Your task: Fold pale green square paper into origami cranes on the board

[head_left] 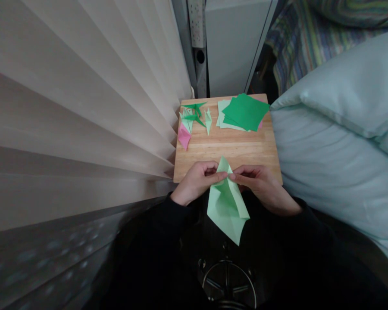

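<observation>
A light green sheet of origami paper (pixel 228 211), partly folded with its lower part spread open, is held above the front edge of the wooden board (pixel 226 148). My left hand (pixel 202 175) pinches its upper left side between thumb and fingers. From the other side, my right hand (pixel 258 183) pinches the same upper part, its thumb close to the left thumb. The fingers behind the paper are partly hidden. The paper's narrow tip points away from me, and its wide lower corner hangs toward my lap.
Folded paper pieces in green (pixel 194 113), pale green (pixel 208 121) and pink (pixel 184 136) lie at the board's back left. A stack of green sheets (pixel 245 113) lies back right. A pleated curtain (pixel 132 94) borders the left, bedding (pixel 336 142) the right, a grey cabinet (pixel 234 47) the back.
</observation>
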Available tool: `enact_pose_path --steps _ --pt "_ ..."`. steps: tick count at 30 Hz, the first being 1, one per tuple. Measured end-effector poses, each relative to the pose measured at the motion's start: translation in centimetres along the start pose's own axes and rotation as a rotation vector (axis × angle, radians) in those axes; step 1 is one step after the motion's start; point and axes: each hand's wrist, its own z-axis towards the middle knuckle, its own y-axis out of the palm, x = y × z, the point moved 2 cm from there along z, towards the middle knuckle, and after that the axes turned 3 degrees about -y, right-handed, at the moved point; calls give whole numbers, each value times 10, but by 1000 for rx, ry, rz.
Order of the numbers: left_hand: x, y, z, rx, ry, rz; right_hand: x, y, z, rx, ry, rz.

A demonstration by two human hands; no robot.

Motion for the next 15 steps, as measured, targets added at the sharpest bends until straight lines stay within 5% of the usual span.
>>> enact_pose_path --steps 15 --pt "3 -2 -2 117 -4 -56 4 -5 -3 -114 72 119"
